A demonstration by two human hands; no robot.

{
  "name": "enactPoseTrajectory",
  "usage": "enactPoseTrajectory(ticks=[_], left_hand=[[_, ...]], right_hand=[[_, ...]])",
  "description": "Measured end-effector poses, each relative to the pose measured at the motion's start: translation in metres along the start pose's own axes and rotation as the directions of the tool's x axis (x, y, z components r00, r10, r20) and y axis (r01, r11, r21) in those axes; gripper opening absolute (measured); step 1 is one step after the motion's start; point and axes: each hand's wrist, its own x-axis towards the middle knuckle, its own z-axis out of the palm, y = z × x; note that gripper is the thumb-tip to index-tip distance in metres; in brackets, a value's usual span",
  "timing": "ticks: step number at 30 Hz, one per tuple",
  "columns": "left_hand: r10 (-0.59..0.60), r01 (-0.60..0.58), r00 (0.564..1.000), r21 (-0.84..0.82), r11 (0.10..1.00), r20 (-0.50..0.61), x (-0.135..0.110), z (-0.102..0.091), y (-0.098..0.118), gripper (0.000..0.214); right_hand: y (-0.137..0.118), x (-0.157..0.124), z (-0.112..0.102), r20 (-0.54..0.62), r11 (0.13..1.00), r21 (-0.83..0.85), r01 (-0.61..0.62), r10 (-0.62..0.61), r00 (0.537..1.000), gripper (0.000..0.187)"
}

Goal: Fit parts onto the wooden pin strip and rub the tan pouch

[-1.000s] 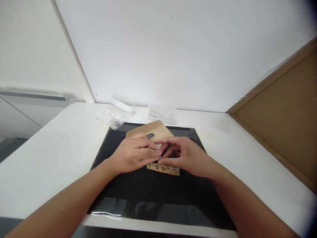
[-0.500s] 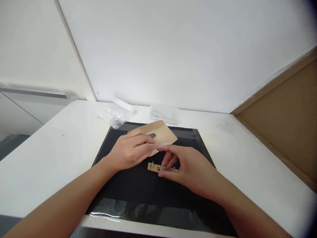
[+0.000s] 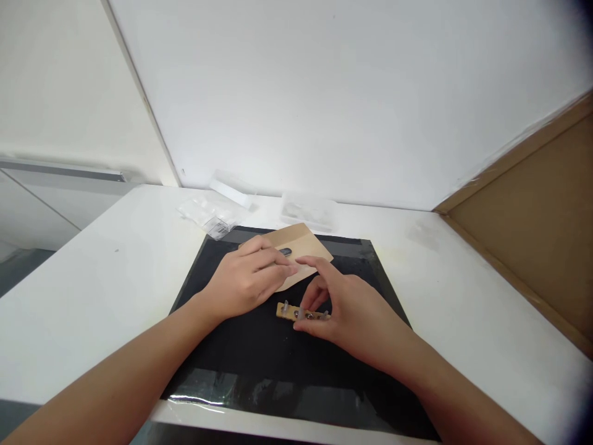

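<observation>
My left hand [image 3: 252, 275] lies over a tan paper sheet or envelope [image 3: 296, 238], its thumb and fingertips pressed together. Whatever they pinch is too small or hidden to name. Behind those fingers shows a small dark, rounded object [image 3: 285, 251] on the paper. Nearer to me, a narrow light-wood strip [image 3: 281, 311] rests on the black mat, carrying small clear upright pieces and round shiny metal parts. My right hand [image 3: 343, 303] pinches at the strip's middle with thumb and curled fingers around a clear upright piece. Its index finger stretches toward my left fingertips, with a small gap between.
Under both hands lies a black mat [image 3: 259, 364] on the white table [image 3: 115, 296]. Behind it are clear plastic bags [image 3: 204, 210], a white strip-shaped piece [image 3: 230, 193] and a translucent box [image 3: 307, 212]. A brown-framed panel [image 3: 523, 216] stands at the right.
My right index finger has moved up and away from my left fingertips. The right hand has shifted slightly left, its thumb still at the wooden strip. My left hand has hardly moved.
</observation>
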Motion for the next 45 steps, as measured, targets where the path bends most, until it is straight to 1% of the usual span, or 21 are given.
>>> enactPoseTrajectory(ticks=[4,9,15,20,26,31,37,40,45], left_hand=[[-0.006,0.006,1.000,0.012,1.000,0.003,0.0002,-0.0004,0.0005,0.015],[-0.024,0.024,0.999,0.016,1.000,0.028,-0.0030,-0.0011,-0.0003,0.017],[-0.015,0.014,1.000,0.013,1.000,0.016,-0.0039,0.0002,-0.0014,0.019],[-0.023,0.021,0.998,0.034,0.999,0.053,-0.0053,0.0012,-0.0017,0.020],[-0.039,0.036,0.997,0.038,0.999,0.065,-0.0082,0.0021,-0.0028,0.018],[-0.034,0.031,0.997,0.038,0.999,0.067,-0.0088,0.0026,-0.0033,0.017],[-0.030,0.028,0.999,0.027,0.999,0.043,-0.0071,0.0018,-0.0021,0.017],[-0.032,0.031,0.999,0.030,0.999,0.033,-0.0068,0.0014,-0.0018,0.017],[-0.031,0.029,0.998,0.035,0.999,0.054,-0.0073,0.0014,-0.0022,0.014]], right_hand=[[0.0010,0.0003,0.0009,-0.006,1.000,-0.029,-0.010,0.009,1.000,0.089],[0.0019,0.0015,-0.0022,0.001,1.000,-0.010,0.027,-0.027,1.000,0.080],[0.0037,0.0019,-0.0029,-0.006,0.998,-0.034,0.061,-0.062,0.998,0.073],[0.0039,0.0015,-0.0017,0.005,0.997,-0.067,0.043,-0.043,0.999,0.065],[0.0017,0.0014,-0.0013,0.026,0.997,-0.068,0.045,-0.044,0.999,0.064],[0.0031,0.0004,0.0008,0.039,0.993,-0.111,0.051,-0.047,0.998,0.069],[0.0015,-0.0022,0.0008,0.036,0.989,-0.140,0.055,-0.050,0.998,0.072],[-0.0018,-0.0025,-0.0007,0.036,0.985,-0.167,0.041,-0.035,0.999,0.065],[-0.0052,-0.0017,-0.0018,0.035,0.979,-0.203,0.017,-0.010,0.999,0.051]])
